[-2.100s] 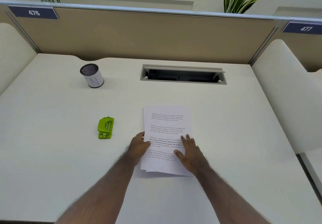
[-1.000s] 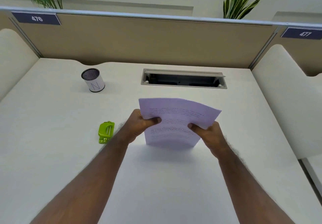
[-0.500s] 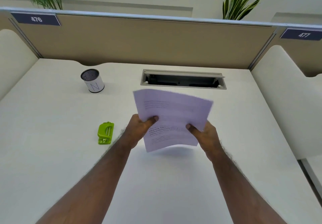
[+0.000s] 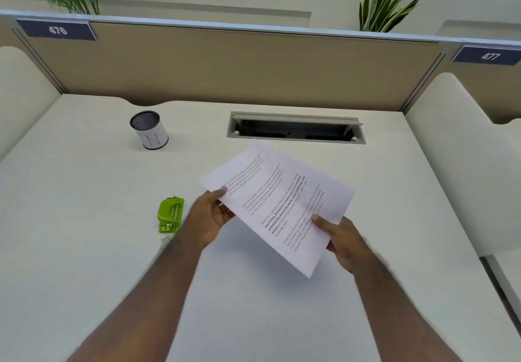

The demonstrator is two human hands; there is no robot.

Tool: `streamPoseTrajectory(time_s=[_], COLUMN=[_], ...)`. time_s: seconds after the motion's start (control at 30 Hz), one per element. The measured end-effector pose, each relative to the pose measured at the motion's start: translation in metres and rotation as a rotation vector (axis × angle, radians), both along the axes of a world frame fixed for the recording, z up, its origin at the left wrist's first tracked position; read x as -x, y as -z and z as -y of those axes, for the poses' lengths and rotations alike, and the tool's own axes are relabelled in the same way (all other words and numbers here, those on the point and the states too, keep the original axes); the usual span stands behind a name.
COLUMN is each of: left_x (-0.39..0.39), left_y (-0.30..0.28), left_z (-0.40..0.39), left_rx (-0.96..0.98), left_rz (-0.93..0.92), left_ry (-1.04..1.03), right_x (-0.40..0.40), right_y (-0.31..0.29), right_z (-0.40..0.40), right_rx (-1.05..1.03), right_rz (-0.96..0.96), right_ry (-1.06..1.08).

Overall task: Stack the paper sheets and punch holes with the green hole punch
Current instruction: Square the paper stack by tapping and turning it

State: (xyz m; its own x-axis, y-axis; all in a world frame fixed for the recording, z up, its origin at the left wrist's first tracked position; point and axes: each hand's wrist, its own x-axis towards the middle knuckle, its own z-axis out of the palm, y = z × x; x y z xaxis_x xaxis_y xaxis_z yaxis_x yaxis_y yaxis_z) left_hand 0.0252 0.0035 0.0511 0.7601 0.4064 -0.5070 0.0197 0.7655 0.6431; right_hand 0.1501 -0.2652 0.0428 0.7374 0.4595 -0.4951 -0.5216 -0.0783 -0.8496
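A stack of white printed paper sheets [image 4: 277,206] is held above the desk, turned diagonally with its text running sideways. My left hand [image 4: 210,218] pinches the stack's left edge with the thumb on top. My right hand [image 4: 342,239] grips its lower right edge, thumb on the printed face. The green hole punch [image 4: 170,215] lies flat on the desk just left of my left hand, apart from it.
A white mesh pen cup [image 4: 149,130] stands at the back left. A grey cable slot [image 4: 296,128] is open in the desk behind the sheets. A beige partition [image 4: 253,65] closes off the back, and padded side panels [image 4: 462,164] flank the white desk [image 4: 84,249].
Both hands lifted the sheets off the desk, held them upright on edge, then rotated the stack clockwise so it now lies tilted and diagonal. The hole punch has not moved.
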Motion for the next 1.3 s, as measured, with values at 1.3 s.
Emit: streamPoseTrajectory(time_s=[1.3], left_x=[0.018], left_y=[0.023], left_z=[0.020], left_rx=[-0.185], left_rz=[-0.207], left_ry=[0.235], right_x=[0.012], right_y=[0.019], right_z=[-0.019], right_rx=[-0.011], right_rz=[-0.176], right_ry=[-0.073])
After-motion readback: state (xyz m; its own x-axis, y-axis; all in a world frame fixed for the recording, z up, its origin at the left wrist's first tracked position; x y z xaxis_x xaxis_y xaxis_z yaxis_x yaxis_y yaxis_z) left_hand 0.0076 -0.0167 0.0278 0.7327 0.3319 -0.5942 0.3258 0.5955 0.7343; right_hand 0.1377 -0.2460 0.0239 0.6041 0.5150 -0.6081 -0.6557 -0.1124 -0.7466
